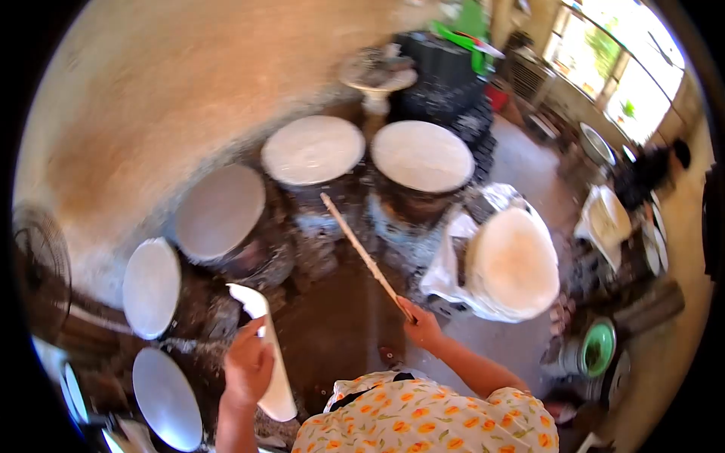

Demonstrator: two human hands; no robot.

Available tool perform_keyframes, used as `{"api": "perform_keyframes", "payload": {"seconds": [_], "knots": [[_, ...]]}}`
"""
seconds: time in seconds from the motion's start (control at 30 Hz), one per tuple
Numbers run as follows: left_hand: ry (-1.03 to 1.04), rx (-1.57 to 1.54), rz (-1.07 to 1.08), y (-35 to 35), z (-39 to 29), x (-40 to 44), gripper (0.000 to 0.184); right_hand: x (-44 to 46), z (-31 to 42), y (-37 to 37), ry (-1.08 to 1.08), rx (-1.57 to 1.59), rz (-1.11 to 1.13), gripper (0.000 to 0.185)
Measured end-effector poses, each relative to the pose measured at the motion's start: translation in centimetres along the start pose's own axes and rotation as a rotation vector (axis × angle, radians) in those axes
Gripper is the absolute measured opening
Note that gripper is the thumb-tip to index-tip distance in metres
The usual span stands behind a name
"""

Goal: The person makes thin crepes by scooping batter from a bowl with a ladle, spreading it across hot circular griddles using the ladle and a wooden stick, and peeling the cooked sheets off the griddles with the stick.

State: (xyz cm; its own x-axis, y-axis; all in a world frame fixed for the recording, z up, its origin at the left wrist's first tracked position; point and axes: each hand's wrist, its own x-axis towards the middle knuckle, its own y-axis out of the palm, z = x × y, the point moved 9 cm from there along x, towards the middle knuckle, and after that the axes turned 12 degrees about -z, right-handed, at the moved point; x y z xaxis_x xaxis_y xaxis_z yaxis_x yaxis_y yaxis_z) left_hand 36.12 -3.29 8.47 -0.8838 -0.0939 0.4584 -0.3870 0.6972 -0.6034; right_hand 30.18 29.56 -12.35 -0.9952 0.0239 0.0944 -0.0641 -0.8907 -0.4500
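Note:
My left hand point(248, 361) is closed around a long white curved strip point(281, 389), perhaps a folded sheet, which I cannot identify for certain. One end of it sticks out above the fingers, the other hangs below the hand. In my right hand point(421, 326) a slim wooden stick point(361, 253) is gripped at its lower end, its tip pointing up and left. Beyond that tip are two round griddles covered in white, a left one point(313, 149) and a right one point(423, 155). A greyer griddle point(220, 213) lies left of them, above my left hand.
A stack of thin round flatbreads point(515, 264) sits on white cloth at my right. More round pans, an upper one point(152, 288) and a lower one point(168, 399), line the left side. A fan point(39, 264) stands far left. A person in dark clothes point(642, 177) is at far right.

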Motion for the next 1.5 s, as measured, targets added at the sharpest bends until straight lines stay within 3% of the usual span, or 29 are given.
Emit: {"api": "perform_keyframes", "payload": {"seconds": [0.07, 0.13, 0.2, 0.23, 0.33, 0.4, 0.43, 0.5, 0.53, 0.6, 0.67, 0.73, 0.77, 0.83, 0.87, 0.93, 0.97, 1.07, 1.1, 1.2, 1.27, 1.33, 1.4, 1.47, 1.5], "knots": [[0.083, -0.198, 0.130, 6.7, -6.3, 2.6, 0.006, -1.0, -4.6, -6.0, 0.196, -0.079, -0.164, 0.063], [0.328, -0.344, 0.185, 12.6, -12.3, 4.2, 0.010, -2.5, -8.5, -11.3, 0.222, -0.086, -0.360, 0.063], [0.425, -0.547, 0.241, 17.2, -17.7, 5.6, 0.009, -5.6, -11.9, -17.7, 0.211, -0.039, -0.634, 0.062], [0.436, -0.627, 0.201, 18.9, -19.6, 6.5, 0.004, -7.2, -13.0, -20.0, 0.233, -0.046, -0.671, 0.062], [0.420, -0.737, 0.020, 23.8, -22.4, 9.0, 0.012, -13.9, -17.3, -26.2, 0.420, 0.013, -0.902, 0.062], [0.292, -0.753, -0.049, 28.2, -23.1, 10.1, 0.014, -19.2, -18.8, -29.6, 0.345, 0.076, -1.193, 0.064], [0.299, -0.769, -0.025, 31.1, -23.2, 9.9, 0.014, -21.5, -19.4, -30.2, 0.358, 0.070, -1.219, 0.064], [-0.005, -0.944, 0.024, 38.7, -20.3, 9.5, 0.015, -26.4, -19.9, -30.9, 0.487, 0.004, -1.305, 0.066], [-0.003, -0.955, 0.047, 41.7, -20.2, 8.8, 0.015, -27.8, -18.8, -30.9, 0.498, -0.003, -1.326, 0.066], [-0.175, -1.027, 0.022, 47.8, -18.3, 7.6, 0.010, -30.6, -17.9, -29.9, 0.736, 0.044, -1.344, 0.066], [-0.183, -1.010, 0.052, 53.2, -16.5, 6.0, 0.011, -33.2, -18.9, -28.6, 0.736, -0.011, -1.384, 0.065], [-0.398, -0.743, 0.176, 58.3, -13.1, 4.0, 0.013, -34.6, -19.2, -27.9, 0.735, -0.064, -1.407, 0.064], [-0.401, -0.741, 0.179, 58.6, -12.7, 4.2, 0.013, -34.4, -18.8, -27.5, 0.743, -0.074, -1.394, 0.063], [-0.403, -0.394, 0.548, 61.0, -10.9, 2.9, 0.021, -33.3, -18.1, -27.2, 0.757, -0.086, -1.349, 0.062], [-0.422, -0.380, 0.534, 60.6, -9.8, 2.9, 0.021, -31.9, -17.6, -27.6, 0.762, -0.090, -1.308, 0.062], [-0.175, -0.350, 0.373, 57.7, -8.8, 4.2, 0.025, -29.2, -17.9, -28.1, 0.763, -0.091, -1.205, 0.061], [-0.227, -0.362, 0.338, 55.1, -7.9, 4.4, 0.024, -27.5, -18.6, -28.4, 0.663, -0.014, -1.215, 0.061], [-0.085, -0.186, 0.201, 47.1, -1.6, 4.1, 0.022, -19.6, -17.6, -28.2, 0.420, 0.063, -1.041, 0.062], [-0.166, -0.144, 0.177, 43.8, 1.2, 3.3, 0.021, -16.2, -16.4, -27.9, 0.283, 0.042, -0.978, 0.062], [-0.454, -0.044, 0.007, 32.5, 10.6, -2.1, 0.018, -7.5, -15.8, -24.7, 0.195, 0.037, -0.731, 0.061], [-0.569, 0.191, -0.106, 23.4, 14.3, -7.7, 0.017, -2.3, -16.1, -22.0, 0.195, 0.021, -0.506, 0.059], [-0.821, 0.345, -0.283, 14.3, 17.0, -15.5, 0.016, 2.6, -14.7, -17.9, 0.188, -0.021, -0.317, 0.058], [-1.052, 0.293, -0.452, 6.8, 20.1, -25.8, 0.017, 7.1, -7.9, -12.7, -0.158, -0.134, -0.207, 0.055], [-1.143, 0.442, -0.759, 0.2, 21.2, -39.0, 0.020, 9.6, -7.8, -7.3, -0.163, -0.049, -0.079, 0.054], [-1.315, 0.414, -0.890, -1.7, 18.5, -42.2, 0.022, 10.2, -6.6, -4.6, -0.127, -0.005, 0.013, 0.054]]}}
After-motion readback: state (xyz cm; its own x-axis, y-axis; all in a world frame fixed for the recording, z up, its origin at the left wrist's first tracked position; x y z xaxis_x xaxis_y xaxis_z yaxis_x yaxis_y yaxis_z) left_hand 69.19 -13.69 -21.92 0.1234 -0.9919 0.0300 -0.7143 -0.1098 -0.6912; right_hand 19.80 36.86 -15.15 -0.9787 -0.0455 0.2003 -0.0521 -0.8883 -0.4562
